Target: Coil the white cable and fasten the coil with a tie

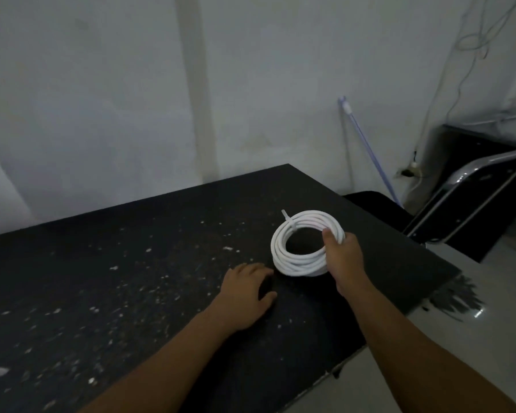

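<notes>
Your right hand (pixel 341 253) grips the coil (pixel 306 242) opposite its tie (pixel 289 223), keeping it bundled; left hand (pixel 246 289) rests flat beside the coil, fingers relaxed.

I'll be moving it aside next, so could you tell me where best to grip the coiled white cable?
Grip the coiled white cable round its right arc, from the right, thumb through the open centre, as the right hand does; the cable tie opposite binds the loops.

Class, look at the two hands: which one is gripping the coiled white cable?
The right hand: its fingers curl round the coiled white cable, while the left hand rests on the speckled black table.
</notes>
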